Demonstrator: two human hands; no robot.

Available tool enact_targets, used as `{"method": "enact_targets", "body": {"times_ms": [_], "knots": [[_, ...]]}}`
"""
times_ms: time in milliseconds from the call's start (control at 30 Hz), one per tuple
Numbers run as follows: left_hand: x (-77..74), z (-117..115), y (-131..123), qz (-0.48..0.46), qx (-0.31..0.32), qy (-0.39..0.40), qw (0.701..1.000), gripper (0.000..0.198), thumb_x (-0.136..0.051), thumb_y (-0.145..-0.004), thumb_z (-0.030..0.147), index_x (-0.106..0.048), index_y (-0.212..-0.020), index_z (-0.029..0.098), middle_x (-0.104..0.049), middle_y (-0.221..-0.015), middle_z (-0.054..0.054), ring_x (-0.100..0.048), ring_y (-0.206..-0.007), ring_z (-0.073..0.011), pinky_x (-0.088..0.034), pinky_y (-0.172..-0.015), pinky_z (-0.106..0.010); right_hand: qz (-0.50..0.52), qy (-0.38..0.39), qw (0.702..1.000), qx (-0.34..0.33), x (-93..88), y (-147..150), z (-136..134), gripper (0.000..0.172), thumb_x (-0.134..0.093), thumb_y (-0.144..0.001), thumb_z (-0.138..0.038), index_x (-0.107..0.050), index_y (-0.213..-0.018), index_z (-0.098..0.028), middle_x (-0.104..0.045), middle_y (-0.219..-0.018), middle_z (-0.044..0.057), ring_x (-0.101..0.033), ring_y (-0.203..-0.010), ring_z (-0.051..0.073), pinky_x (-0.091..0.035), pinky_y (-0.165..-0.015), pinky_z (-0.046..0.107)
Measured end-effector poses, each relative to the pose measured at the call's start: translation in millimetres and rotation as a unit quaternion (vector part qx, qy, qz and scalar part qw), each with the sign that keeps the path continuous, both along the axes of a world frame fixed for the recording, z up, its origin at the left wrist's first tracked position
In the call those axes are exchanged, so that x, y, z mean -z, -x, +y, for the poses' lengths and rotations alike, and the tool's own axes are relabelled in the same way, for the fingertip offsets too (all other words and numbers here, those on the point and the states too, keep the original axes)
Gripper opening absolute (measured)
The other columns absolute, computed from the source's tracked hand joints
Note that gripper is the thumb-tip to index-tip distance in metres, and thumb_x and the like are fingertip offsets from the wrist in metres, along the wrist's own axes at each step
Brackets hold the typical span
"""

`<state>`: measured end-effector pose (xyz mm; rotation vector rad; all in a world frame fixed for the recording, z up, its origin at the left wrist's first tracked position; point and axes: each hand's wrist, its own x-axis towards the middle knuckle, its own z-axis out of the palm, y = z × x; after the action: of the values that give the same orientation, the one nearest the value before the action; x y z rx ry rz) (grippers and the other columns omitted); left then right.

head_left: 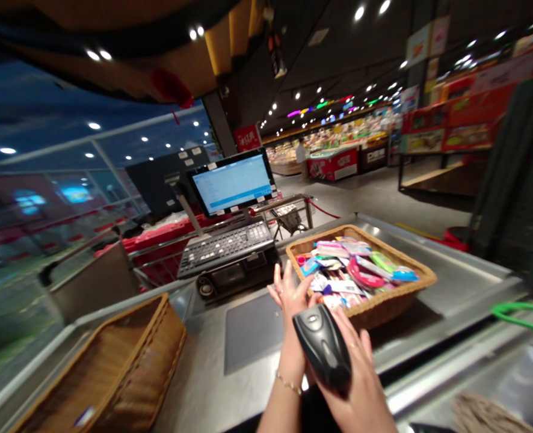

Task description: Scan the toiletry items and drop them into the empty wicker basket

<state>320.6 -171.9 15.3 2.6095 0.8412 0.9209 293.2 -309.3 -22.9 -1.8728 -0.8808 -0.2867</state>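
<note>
A black and grey handheld barcode scanner [324, 346] lies in my right hand [360, 379], palm and fingers around it from the right and underneath. Close by on its left, my left hand [289, 297] is stretched out with fingers spread and nothing visible in it; a thin bracelet circles that wrist. The left fingertips are next to the near left corner of a wicker basket [404, 302]. Heaped inside the basket are many small colourful packaged items [338, 264], including a pink ring-shaped one [364, 275]. The scanner covers part of both hands.
A tilted monitor [233, 180] with a lit screen stands behind a keyboard [225, 245] at the counter's back. A second wicker basket [147, 361] sits at lower left, a small label inside. A dark grey panel [254, 331] is set in the metal counter. Green cord [519, 308] lies at right.
</note>
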Motion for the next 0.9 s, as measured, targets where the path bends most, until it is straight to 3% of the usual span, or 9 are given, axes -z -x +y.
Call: {"method": "enact_targets", "body": {"times_ms": [167, 300, 700, 900], "knots": [[0.5, -7.1, -12.6, 0.017, 0.013, -0.02, 1.0, 0.027, -0.063, -0.081, 0.031, -0.072, -0.106, 0.038, -0.04, -0.154, -0.002, -0.021, -0.147, -0.0325, -0.016, -0.113, -0.066, -0.01, 0.04, 0.999, -0.012, 5.2, -13.1, -8.7, 0.076, -0.055, -0.083, -0.024, -0.019, -0.15, -0.027, -0.038, -0.154, 0.011, -0.03, -0.145, 0.032, -0.021, -0.112, 0.068], [-1.2, -10.4, -20.7, 0.041, 0.02, -0.018, 0.999, 0.028, -0.064, -0.081, 0.035, -0.072, -0.107, 0.038, -0.038, -0.155, 0.0, -0.02, -0.146, -0.0349, -0.015, -0.114, -0.064, 0.002, 0.034, 0.999, 0.01, 5.8, -20.3, -14.5, 0.073, -0.054, -0.086, -0.025, -0.019, -0.15, -0.028, -0.039, -0.153, 0.009, -0.031, -0.144, 0.03, -0.02, -0.113, 0.067], [-13.0, -24.0, -30.0, 0.048, 0.078, 0.002, 0.996, 0.03, -0.057, -0.086, 0.043, -0.067, -0.115, 0.042, -0.032, -0.158, 0.0, -0.016, -0.149, -0.0316, -0.011, -0.114, -0.065, 0.024, 0.022, 0.998, 0.045, 6.6, -34.6, -22.9, 0.066, -0.051, -0.09, -0.03, -0.021, -0.148, -0.03, -0.041, -0.152, 0.009, -0.031, -0.144, 0.029, -0.019, -0.113, 0.068], [-19.8, -26.3, -58.3, 0.064, 0.118, -0.037, 0.99, 0.033, -0.063, -0.082, 0.039, -0.067, -0.114, 0.04, -0.031, -0.158, 0.0, -0.014, -0.148, -0.0352, -0.011, -0.115, -0.066, 0.018, 0.018, 0.998, 0.058, 6.7, -37.4, -27.0, 0.065, -0.05, -0.091, -0.036, -0.021, -0.149, -0.028, -0.039, -0.152, 0.012, -0.035, -0.142, 0.03, -0.023, -0.112, 0.067]]}}
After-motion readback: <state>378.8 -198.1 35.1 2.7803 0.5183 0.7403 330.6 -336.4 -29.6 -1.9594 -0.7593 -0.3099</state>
